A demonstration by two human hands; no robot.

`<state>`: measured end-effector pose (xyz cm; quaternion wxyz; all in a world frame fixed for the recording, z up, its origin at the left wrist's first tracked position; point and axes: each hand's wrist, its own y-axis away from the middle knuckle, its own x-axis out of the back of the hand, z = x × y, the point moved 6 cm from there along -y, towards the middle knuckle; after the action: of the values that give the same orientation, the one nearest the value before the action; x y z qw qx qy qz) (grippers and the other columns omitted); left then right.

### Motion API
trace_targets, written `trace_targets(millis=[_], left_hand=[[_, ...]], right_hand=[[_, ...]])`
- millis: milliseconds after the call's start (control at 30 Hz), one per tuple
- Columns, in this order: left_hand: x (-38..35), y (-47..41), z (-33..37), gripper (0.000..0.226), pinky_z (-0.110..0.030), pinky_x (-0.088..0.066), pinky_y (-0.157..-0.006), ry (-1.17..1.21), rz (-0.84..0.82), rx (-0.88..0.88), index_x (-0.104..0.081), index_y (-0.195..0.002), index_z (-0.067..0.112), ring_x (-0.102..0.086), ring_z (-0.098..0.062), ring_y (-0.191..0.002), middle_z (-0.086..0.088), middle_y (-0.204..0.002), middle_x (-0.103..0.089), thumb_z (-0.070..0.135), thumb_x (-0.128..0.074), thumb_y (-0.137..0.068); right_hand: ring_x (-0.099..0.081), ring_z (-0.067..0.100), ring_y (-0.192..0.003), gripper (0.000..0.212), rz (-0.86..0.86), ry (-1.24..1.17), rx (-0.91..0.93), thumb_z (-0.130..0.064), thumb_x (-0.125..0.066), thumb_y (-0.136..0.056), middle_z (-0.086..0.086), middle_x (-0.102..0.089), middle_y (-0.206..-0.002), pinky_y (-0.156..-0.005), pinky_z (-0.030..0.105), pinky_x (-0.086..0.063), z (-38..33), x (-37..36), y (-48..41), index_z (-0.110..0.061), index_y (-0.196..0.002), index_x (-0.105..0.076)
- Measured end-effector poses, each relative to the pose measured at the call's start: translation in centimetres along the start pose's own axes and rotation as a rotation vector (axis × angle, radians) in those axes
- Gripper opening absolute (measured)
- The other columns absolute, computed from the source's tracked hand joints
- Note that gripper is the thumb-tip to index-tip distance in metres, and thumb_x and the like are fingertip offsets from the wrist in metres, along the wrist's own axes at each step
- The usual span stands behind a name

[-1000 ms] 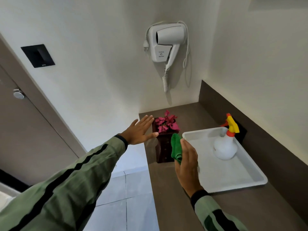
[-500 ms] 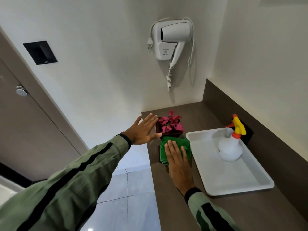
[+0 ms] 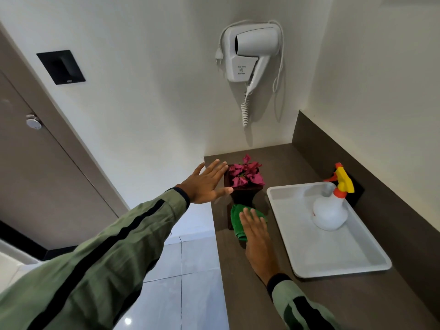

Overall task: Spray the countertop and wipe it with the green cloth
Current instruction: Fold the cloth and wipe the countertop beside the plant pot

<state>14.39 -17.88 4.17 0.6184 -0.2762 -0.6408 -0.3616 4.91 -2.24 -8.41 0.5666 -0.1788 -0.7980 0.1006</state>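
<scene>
The green cloth (image 3: pixel 237 219) lies flat on the dark brown countertop (image 3: pixel 281 303), just in front of the flower pot. My right hand (image 3: pixel 258 236) presses down on the cloth with flat fingers. My left hand (image 3: pixel 206 183) is open with fingers spread, held at the left side of the pot, at or near its rim, with nothing in it. The white spray bottle (image 3: pixel 329 211) with a yellow and orange trigger stands in the white tray (image 3: pixel 333 263) to the right.
A dark pot of pink flowers (image 3: pixel 245 181) stands near the counter's left edge. A white hair dryer (image 3: pixel 250 53) hangs on the wall above. Tiled floor (image 3: pixel 181 282) lies left of the counter. A dark backsplash (image 3: pixel 381 177) runs along the right.
My right hand brought the green cloth down from the air onto the countertop and flattened on it. My left hand stayed by the flower pot.
</scene>
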Motion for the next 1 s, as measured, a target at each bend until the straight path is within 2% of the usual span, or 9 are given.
trace_targets(millis=[67,133,200,367,467,633,700,833,1000], left_hand=[[-0.2,-0.1,-0.2,0.084,-0.051,0.005,-0.124,-0.010,0.013,-0.006,0.000,-0.160,0.016,0.013,-0.016,-0.154,-0.002,-0.169,0.004,0.068,-0.019,-0.097],[-0.3,-0.2,-0.3,0.090,-0.051,0.006,-0.124,-0.020,0.014,-0.013,0.001,-0.160,0.017,0.014,-0.016,-0.154,-0.002,-0.169,0.004,0.074,-0.011,-0.092],[-0.3,-0.2,-0.3,0.104,-0.052,0.006,-0.124,-0.018,0.019,-0.018,0.001,-0.160,0.017,0.014,-0.017,-0.154,-0.001,-0.169,0.004,0.082,0.003,-0.079],[-0.5,-0.3,-0.4,0.113,-0.052,0.006,-0.124,-0.011,0.027,-0.014,0.001,-0.160,0.017,0.014,-0.018,-0.154,-0.002,-0.169,0.004,0.086,0.011,-0.071],[-0.7,-0.2,-0.3,0.108,-0.052,0.006,-0.124,0.003,0.018,-0.010,0.000,-0.160,0.016,0.014,-0.018,-0.154,-0.002,-0.169,0.003,0.084,0.003,-0.076],[-0.6,0.1,-0.3,0.087,-0.050,0.007,-0.124,0.004,0.023,-0.011,-0.001,-0.160,0.015,0.014,-0.018,-0.154,-0.003,-0.169,0.003,0.071,-0.016,-0.095],[-0.5,0.0,-0.4,0.081,-0.049,0.007,-0.124,0.010,0.028,-0.006,-0.001,-0.160,0.015,0.014,-0.018,-0.154,-0.002,-0.169,0.003,0.064,-0.024,-0.099],[-0.2,-0.3,-0.3,0.080,-0.049,0.007,-0.124,0.015,0.019,0.002,-0.001,-0.160,0.015,0.014,-0.018,-0.154,-0.002,-0.169,0.003,0.063,-0.025,-0.100],[-0.2,-0.2,-0.3,0.081,-0.048,0.007,-0.124,-0.001,0.004,0.008,-0.001,-0.160,0.015,0.014,-0.017,-0.154,-0.002,-0.169,0.003,0.064,-0.024,-0.099]], right_hand=[[-0.021,0.028,-0.151,0.076,0.128,0.006,-0.026,0.006,-0.049,-0.086,0.009,-0.028,-0.161,-0.123,0.049,-0.021,0.3,1.1,0.7,-0.014,-0.155,-0.024],[-0.013,0.027,-0.153,0.063,0.207,0.051,0.008,0.000,-0.027,-0.098,0.009,-0.021,-0.163,-0.126,0.046,-0.006,0.2,2.2,0.6,-0.015,-0.157,-0.013],[-0.011,0.027,-0.154,0.058,0.237,0.090,0.049,-0.004,-0.015,-0.101,0.007,-0.018,-0.164,-0.126,0.045,-0.002,-0.2,2.9,-0.1,-0.014,-0.157,-0.012],[-0.032,0.031,-0.147,0.072,0.127,0.137,0.087,0.001,-0.047,-0.082,0.011,-0.034,-0.158,-0.121,0.047,-0.011,-1.1,1.3,-1.6,-0.010,-0.151,-0.030],[-0.037,0.031,-0.144,0.075,0.024,0.168,0.129,0.000,-0.053,-0.075,0.011,-0.039,-0.156,-0.116,0.048,-0.019,-1.1,0.0,-1.7,-0.009,-0.149,-0.038],[-0.046,0.030,-0.139,0.090,-0.147,0.180,0.173,0.000,-0.083,-0.059,0.009,-0.050,-0.150,-0.116,0.051,-0.034,-0.9,-1.4,-1.3,-0.010,-0.142,-0.051],[-0.037,0.029,-0.144,0.088,-0.185,0.133,0.158,0.001,-0.078,-0.067,0.007,-0.042,-0.155,-0.116,0.050,-0.030,-0.5,-1.7,-1.2,-0.012,-0.147,-0.044],[-0.009,0.019,-0.154,0.078,-0.298,0.011,0.120,0.002,-0.053,-0.085,-0.001,-0.017,-0.165,-0.124,0.038,-0.005,0.3,-3.1,-1.0,-0.019,-0.155,-0.025],[-0.024,0.020,-0.150,0.071,-0.414,-0.148,0.033,0.006,-0.052,-0.083,0.003,-0.032,-0.161,-0.124,0.038,-0.015,0.5,-3.9,-0.7,-0.015,-0.149,-0.038]])
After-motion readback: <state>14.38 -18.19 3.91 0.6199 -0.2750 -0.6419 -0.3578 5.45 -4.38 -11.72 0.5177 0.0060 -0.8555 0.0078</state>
